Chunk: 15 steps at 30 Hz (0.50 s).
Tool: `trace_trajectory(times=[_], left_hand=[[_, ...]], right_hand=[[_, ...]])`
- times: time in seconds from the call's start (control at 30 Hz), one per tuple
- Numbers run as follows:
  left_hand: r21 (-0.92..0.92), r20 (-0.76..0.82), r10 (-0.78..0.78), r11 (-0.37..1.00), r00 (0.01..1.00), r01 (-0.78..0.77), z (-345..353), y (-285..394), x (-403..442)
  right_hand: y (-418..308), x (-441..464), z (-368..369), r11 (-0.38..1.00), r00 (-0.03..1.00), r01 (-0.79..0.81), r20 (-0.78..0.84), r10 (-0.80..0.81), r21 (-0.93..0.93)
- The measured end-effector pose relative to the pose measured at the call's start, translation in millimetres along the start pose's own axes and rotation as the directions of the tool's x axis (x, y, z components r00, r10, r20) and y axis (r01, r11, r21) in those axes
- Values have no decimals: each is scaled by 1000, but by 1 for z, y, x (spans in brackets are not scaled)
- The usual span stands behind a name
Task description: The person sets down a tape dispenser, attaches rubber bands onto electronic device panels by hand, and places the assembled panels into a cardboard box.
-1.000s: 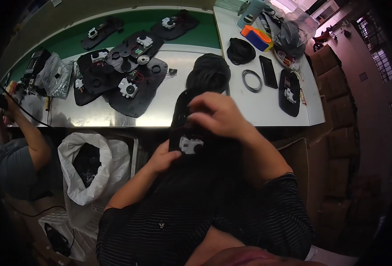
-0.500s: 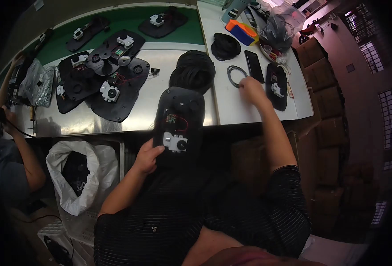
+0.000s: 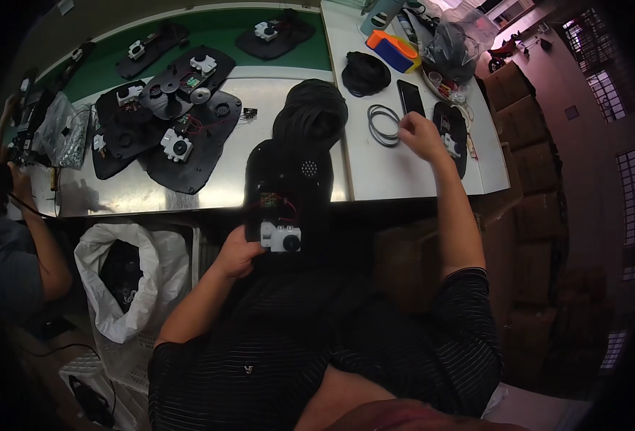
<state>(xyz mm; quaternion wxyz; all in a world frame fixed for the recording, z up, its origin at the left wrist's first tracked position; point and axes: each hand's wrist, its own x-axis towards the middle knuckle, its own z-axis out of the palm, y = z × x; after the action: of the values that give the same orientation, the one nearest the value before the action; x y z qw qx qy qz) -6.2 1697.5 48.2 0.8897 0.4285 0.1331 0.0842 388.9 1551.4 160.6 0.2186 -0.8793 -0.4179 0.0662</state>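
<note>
My left hand (image 3: pixel 240 251) grips the lower left edge of a black panel (image 3: pixel 299 188), which carries a white motor housing (image 3: pixel 281 237), a small circuit board and red wires. The panel is held over the front edge of the bench. Beyond its top lies a thick bundle of black bands (image 3: pixel 310 115). My right hand (image 3: pixel 419 135) is closed at the right side of a coil of thin grey cord (image 3: pixel 382 126) on the white tabletop; whatever its fingertips hold is too small to make out. A dark phone (image 3: pixel 410 96) lies just behind that hand.
Several black panels (image 3: pixel 206 147) with white housings lie at the back left. A white sack (image 3: pixel 109 316) stands below the bench. Another person's arm (image 3: pixel 40 233) is at far left. Right: an orange and blue object (image 3: pixel 393 50), black bundle (image 3: pixel 366 74) and another panel (image 3: pixel 452 133).
My right hand has gone from above the held panel to the grey cord on the right, then shifted slightly right and its fingers drew together. The panel has tilted in my left hand.
</note>
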Motion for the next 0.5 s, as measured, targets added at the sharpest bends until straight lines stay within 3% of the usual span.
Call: trace_trajectory(times=[0.1, 0.2, 0.27, 0.37, 0.5], left_hand=[[-49, -26, 20, 999, 999, -21, 10, 3, 2], [-27, 5, 31, 999, 1000, -31, 3, -5, 3], [-40, 15, 33, 999, 999, -32, 3, -5, 3], [-84, 25, 28, 996, 999, -26, 2, -6, 3], [-156, 15, 7, 988, 1000, -4, 1, -7, 1]], right_hand=[[3, -4, 9, 998, 999, -40, -3, 40, 49], [5, -7, 21, 994, 995, 69, 72, -63, -82], [10, -3, 32, 897, 964, 264, 124, -235, -353], [8, 0, 33, 844, 944, 330, 157, -291, -423], [-1, 1, 14, 912, 955, 288, 160, -250, -292]])
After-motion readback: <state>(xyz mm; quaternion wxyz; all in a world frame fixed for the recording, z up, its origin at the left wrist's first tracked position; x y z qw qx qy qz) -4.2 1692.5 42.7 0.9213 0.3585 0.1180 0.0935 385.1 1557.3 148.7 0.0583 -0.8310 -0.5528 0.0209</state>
